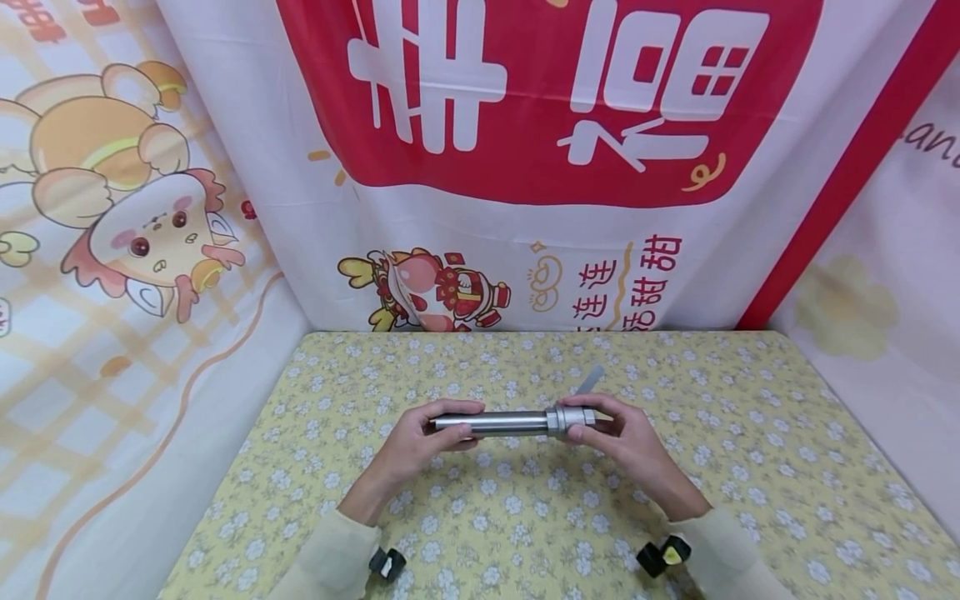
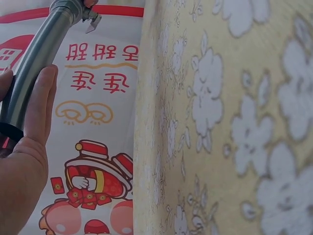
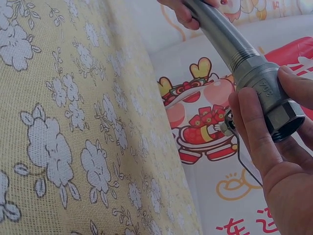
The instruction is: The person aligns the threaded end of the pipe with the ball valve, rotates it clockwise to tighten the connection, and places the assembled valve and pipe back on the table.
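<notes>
A shiny metal pipe (image 1: 510, 423) lies level between my hands, its right end fitted into a steel ball valve (image 1: 568, 419). Threads on the pipe (image 3: 220, 36) show just outside the valve's hex collar in the right wrist view. My left hand (image 1: 422, 437) holds the pipe's far left end between thumb and fingers. With thumb and fingers around the valve body (image 3: 265, 87), my right hand (image 1: 626, 433) grips it; the open threaded end faces outward. The valve's flat lever handle (image 1: 591, 380) points away from me, up and to the right.
A yellow floral cloth (image 1: 480, 508) covers the table under my hands. Printed fabric hangs behind the table (image 1: 525, 275) and on the left (image 1: 150, 358) and right sides. A dark band with a small device (image 1: 663, 556) sits on each wrist.
</notes>
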`<control>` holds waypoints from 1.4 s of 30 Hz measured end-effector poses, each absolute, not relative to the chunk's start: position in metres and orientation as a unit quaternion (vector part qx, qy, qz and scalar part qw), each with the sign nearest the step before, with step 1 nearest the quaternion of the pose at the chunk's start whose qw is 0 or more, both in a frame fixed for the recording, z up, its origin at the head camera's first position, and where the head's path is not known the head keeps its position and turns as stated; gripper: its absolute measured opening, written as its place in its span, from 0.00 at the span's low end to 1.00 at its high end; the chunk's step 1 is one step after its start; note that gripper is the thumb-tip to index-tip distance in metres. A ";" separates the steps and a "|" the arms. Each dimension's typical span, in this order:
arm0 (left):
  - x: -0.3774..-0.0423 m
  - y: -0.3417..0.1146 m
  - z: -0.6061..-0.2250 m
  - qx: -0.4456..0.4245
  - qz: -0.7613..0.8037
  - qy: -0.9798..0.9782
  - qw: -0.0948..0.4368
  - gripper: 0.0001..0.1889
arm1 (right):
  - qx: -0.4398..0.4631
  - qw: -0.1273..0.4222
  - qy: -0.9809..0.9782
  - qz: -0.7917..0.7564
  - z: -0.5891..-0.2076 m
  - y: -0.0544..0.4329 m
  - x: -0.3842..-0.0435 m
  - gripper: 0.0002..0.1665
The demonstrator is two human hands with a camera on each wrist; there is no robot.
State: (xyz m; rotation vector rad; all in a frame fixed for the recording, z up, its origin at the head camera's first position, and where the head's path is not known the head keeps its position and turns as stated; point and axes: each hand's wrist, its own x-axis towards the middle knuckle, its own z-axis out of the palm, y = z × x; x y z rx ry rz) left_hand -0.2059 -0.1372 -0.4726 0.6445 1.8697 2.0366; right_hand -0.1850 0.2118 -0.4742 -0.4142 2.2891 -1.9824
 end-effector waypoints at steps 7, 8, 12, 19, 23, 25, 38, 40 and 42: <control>-0.205 -0.138 -0.473 0.228 0.703 0.658 0.143 0.21 | -0.136 0.045 0.750 -0.646 -0.474 0.212 -0.185 0.26; -0.205 -0.138 -0.474 0.229 0.700 0.662 0.141 0.21 | -0.135 0.045 0.750 -0.646 -0.474 0.212 -0.185 0.26; -0.205 -0.138 -0.474 0.230 0.683 0.681 0.128 0.21 | -0.134 0.045 0.751 -0.645 -0.473 0.212 -0.185 0.26; -0.204 -0.139 -0.474 0.235 0.656 0.710 0.104 0.18 | -0.129 0.051 0.749 -0.648 -0.473 0.211 -0.185 0.26; -0.204 -0.139 -0.474 0.241 0.651 0.713 0.098 0.17 | -0.128 0.049 0.751 -0.646 -0.473 0.211 -0.185 0.26; -0.204 -0.139 -0.474 0.245 0.650 0.712 0.097 0.17 | -0.128 0.047 0.752 -0.645 -0.473 0.211 -0.185 0.26; -0.204 -0.139 -0.474 0.251 0.647 0.712 0.102 0.20 | -0.133 0.045 0.750 -0.646 -0.472 0.211 -0.184 0.26; -0.204 -0.139 -0.474 0.250 0.644 0.716 0.101 0.20 | -0.133 0.045 0.751 -0.645 -0.473 0.211 -0.184 0.26; -0.204 -0.139 -0.474 0.249 0.639 0.721 0.100 0.21 | -0.133 0.045 0.752 -0.645 -0.473 0.211 -0.184 0.26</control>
